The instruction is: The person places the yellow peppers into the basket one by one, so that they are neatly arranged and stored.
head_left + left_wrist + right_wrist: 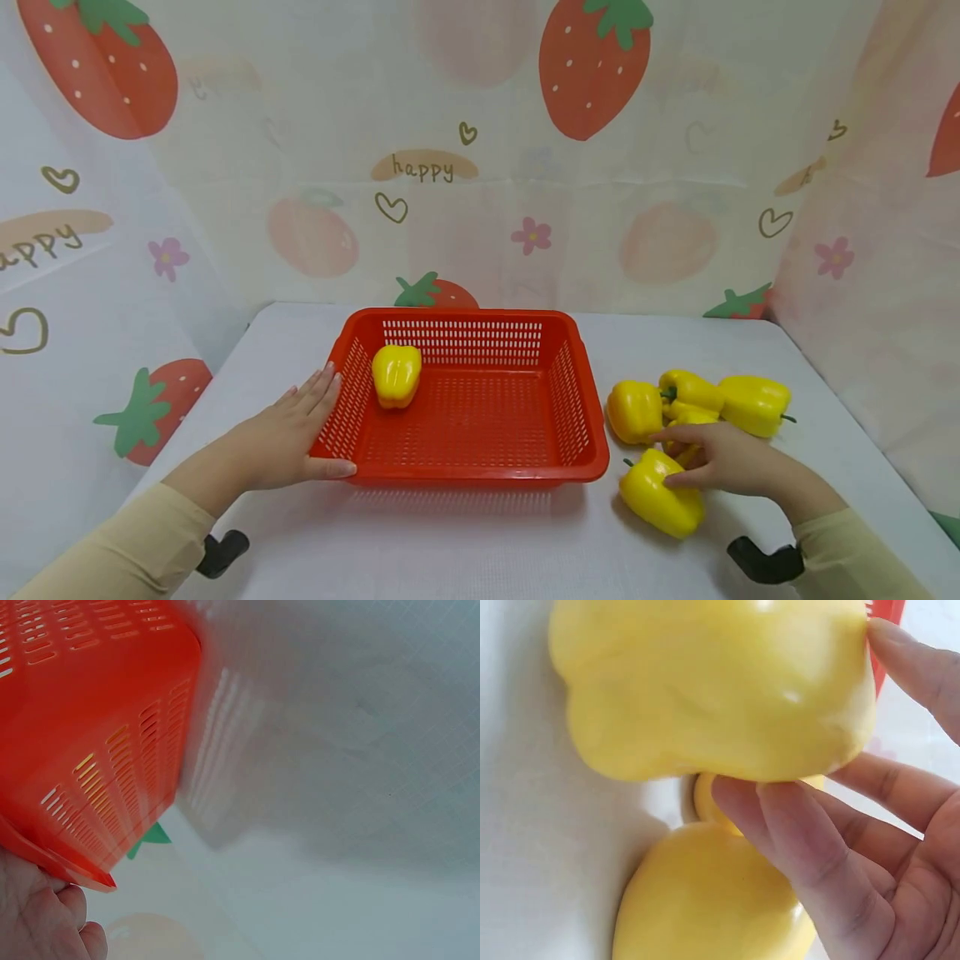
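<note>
A red plastic basket (480, 479) stands mid-table with one yellow bell pepper (397, 377) inside at its left. My left hand (281, 442) rests on the basket's left rim, fingers straight and thumb along the front corner. Right of the basket, my right hand (727, 460) has its thumb and fingers on either side of the nearest yellow bell pepper (663, 496), which lies tilted. In the right wrist view, the thumb and fingertips touch this pepper (712, 690) at its edges.
Behind the right hand several more yellow bell peppers cluster, among them one at the left (634, 412) and one at the far right (753, 404). Patterned curtains (480, 233) surround the white table (450, 550) at the back and sides.
</note>
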`<act>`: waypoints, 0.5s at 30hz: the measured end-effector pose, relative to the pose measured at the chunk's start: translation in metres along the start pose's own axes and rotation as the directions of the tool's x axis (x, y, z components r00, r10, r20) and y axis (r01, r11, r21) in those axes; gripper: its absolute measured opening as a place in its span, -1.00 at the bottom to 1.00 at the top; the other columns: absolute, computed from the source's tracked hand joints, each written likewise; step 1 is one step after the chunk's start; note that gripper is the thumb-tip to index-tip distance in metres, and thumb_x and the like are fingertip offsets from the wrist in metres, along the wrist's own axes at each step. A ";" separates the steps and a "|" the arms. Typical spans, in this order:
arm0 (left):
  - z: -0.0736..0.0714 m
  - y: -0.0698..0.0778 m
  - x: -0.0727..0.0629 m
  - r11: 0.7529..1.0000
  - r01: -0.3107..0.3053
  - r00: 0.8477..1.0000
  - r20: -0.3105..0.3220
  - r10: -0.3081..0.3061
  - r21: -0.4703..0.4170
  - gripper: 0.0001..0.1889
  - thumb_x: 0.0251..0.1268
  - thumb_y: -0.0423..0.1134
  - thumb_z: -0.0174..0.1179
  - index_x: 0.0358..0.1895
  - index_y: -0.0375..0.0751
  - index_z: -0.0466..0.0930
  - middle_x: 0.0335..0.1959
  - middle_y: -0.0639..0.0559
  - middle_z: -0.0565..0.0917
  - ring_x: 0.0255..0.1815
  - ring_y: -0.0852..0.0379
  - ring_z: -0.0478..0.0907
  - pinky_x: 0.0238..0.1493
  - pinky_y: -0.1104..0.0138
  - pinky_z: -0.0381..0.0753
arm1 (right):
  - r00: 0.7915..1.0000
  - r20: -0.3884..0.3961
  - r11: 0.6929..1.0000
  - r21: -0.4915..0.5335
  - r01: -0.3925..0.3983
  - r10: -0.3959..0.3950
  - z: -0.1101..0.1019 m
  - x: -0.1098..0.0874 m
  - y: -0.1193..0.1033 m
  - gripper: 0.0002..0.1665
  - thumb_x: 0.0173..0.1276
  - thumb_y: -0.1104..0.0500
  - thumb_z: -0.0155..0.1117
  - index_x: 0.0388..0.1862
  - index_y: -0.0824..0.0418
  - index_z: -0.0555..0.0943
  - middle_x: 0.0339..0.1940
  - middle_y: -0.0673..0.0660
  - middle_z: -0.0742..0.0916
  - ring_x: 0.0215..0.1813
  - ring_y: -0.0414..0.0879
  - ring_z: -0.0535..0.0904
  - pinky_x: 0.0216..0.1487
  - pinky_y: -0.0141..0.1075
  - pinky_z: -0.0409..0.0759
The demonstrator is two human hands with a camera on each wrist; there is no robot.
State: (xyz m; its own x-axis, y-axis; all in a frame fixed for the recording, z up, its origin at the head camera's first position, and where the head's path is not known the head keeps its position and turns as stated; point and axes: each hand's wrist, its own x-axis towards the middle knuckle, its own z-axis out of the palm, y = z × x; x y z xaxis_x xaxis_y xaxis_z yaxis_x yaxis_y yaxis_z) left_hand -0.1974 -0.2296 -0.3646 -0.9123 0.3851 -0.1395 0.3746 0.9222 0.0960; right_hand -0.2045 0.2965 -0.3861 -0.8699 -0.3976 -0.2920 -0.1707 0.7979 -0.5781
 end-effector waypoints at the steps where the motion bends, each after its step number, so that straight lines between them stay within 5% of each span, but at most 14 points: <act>1: 0.000 0.000 0.000 1.000 0.001 1.000 0.000 -0.001 -0.001 0.25 -0.19 0.53 0.02 0.42 -0.35 -0.18 0.45 -0.26 -0.16 0.44 -0.22 -0.20 0.32 -0.12 -0.03 | 1.000 0.015 1.000 0.020 0.001 -0.001 0.000 -0.001 0.001 -0.31 0.06 -0.15 0.36 0.14 0.12 0.48 -0.19 0.04 0.61 -0.26 -0.10 0.52 -0.27 -0.28 0.62; 5: 0.002 0.000 0.000 1.000 0.007 1.000 0.005 -0.007 0.000 0.26 -0.21 0.55 0.01 0.42 -0.34 -0.19 0.46 -0.24 -0.18 0.44 -0.21 -0.21 0.33 -0.11 -0.03 | 0.999 0.053 0.997 0.074 0.006 -0.010 -0.002 -0.006 0.003 -0.26 0.05 -0.09 0.39 0.20 0.15 0.43 -0.13 0.08 0.60 -0.26 -0.06 0.52 -0.31 -0.29 0.63; 11: 0.003 -0.002 0.001 1.000 0.012 1.000 0.002 -0.012 -0.005 0.26 -0.20 0.53 0.04 0.43 -0.33 -0.20 0.46 -0.23 -0.18 0.44 -0.20 -0.22 0.32 -0.12 -0.03 | 0.994 0.066 0.996 -0.012 0.090 -0.089 -0.004 -0.013 0.009 -0.15 -0.02 -0.10 0.44 0.25 0.14 0.38 0.11 0.12 0.56 0.01 0.00 0.48 0.03 -0.02 0.52; 15: 0.004 -0.002 0.001 1.000 0.014 1.000 0.001 -0.014 -0.007 0.25 -0.19 0.51 0.07 0.43 -0.33 -0.20 0.46 -0.23 -0.18 0.44 -0.20 -0.21 0.32 -0.12 -0.03 | 0.992 0.090 0.996 0.022 0.086 -0.087 -0.003 -0.015 0.011 -0.07 -0.07 -0.08 0.47 0.30 0.11 0.33 0.22 0.16 0.47 0.12 0.07 0.40 0.10 0.13 0.41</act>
State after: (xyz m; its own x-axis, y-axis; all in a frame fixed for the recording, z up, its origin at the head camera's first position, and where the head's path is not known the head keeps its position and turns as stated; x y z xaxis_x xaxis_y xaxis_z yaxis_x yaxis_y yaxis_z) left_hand -0.1987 -0.2309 -0.3692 -0.9171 0.3725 -0.1417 0.3610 0.9271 0.1008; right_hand -0.1943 0.3129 -0.3862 -0.8063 -0.5051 -0.3079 -0.2345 0.7508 -0.6175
